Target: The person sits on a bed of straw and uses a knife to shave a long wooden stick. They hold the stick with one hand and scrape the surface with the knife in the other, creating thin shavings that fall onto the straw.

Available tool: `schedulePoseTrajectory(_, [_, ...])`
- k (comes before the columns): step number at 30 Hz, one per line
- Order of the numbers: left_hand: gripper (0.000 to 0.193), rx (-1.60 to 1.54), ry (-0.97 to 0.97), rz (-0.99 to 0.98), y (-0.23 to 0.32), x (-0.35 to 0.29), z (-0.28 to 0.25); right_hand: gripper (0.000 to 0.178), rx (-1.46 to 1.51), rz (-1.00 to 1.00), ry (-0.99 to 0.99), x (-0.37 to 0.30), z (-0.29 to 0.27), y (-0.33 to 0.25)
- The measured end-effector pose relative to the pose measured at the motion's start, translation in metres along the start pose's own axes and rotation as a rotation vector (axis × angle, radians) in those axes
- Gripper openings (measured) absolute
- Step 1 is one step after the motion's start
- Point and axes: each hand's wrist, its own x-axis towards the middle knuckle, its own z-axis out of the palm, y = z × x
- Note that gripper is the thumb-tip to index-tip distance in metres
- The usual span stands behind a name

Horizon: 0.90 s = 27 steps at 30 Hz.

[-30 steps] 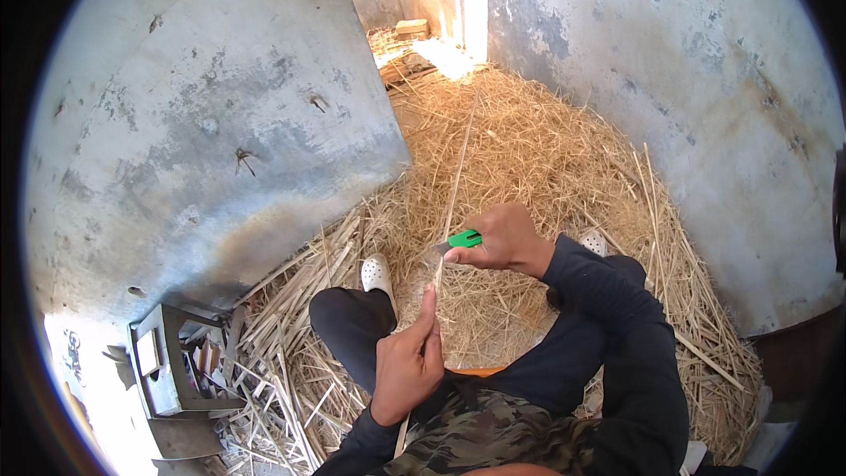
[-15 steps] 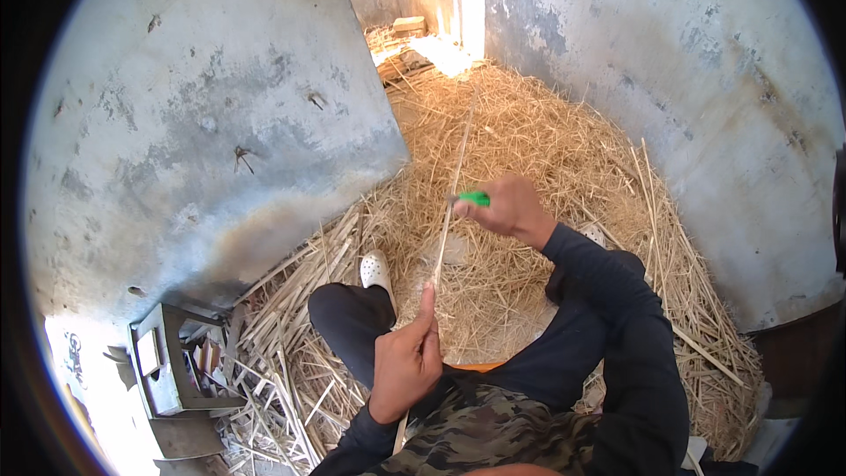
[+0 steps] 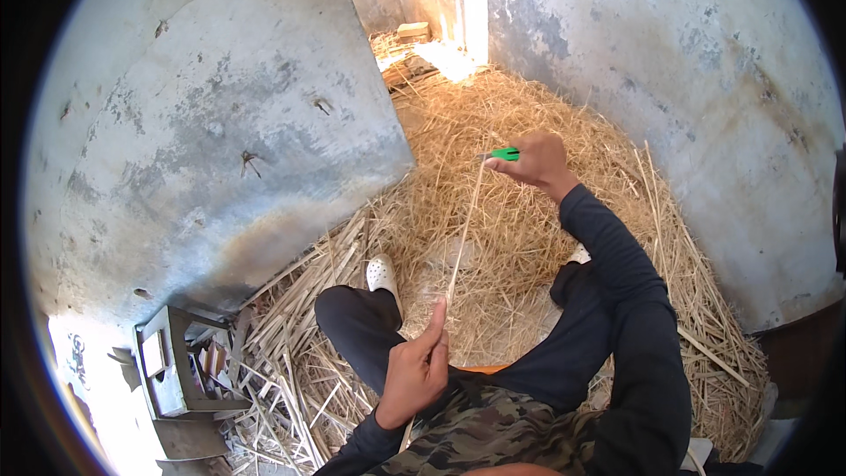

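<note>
My left hand (image 3: 416, 375) is closed around the near end of a long, thin, pale strip (image 3: 464, 234) that looks like split bamboo or cane. Its forefinger points along the strip, and a bit of the strip shows below the wrist. Farther out and to the right, my right hand (image 3: 539, 163) grips a green-handled knife (image 3: 504, 154). The short blade meets the strip at its far end, with the strip stretched between both hands.
Straw-like shavings (image 3: 529, 238) cover the floor. Split sticks (image 3: 335, 256) lie piled at left, and more (image 3: 705, 344) at right. A worn wooden stool (image 3: 181, 361) lies near the left wall (image 3: 220, 123). White clogs (image 3: 382, 278) are on my feet.
My right hand with the knife has moved away from me and slightly right along the strip. The left hand stays closed on the near end, shifted only slightly.
</note>
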Motion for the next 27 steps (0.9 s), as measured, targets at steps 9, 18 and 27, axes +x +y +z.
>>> schedulePoseTrajectory(9, [0.050, -0.083, -0.093, -0.081, -0.002, -0.005, 0.003, 0.076, -0.023, 0.237, -0.091, 0.009, 0.015, 0.052])
schedulePoseTrajectory(18, [0.050, -0.240, -0.111, -0.008, -0.014, 0.001, 0.020, 0.073, -0.115, 0.534, -0.120, 0.002, 0.022, 0.116])
schedulePoseTrajectory(27, [0.051, -0.910, -0.109, -0.336, -0.027, 0.014, 0.016, 0.079, 0.152, 0.250, -0.175, -0.018, -0.020, 0.010])
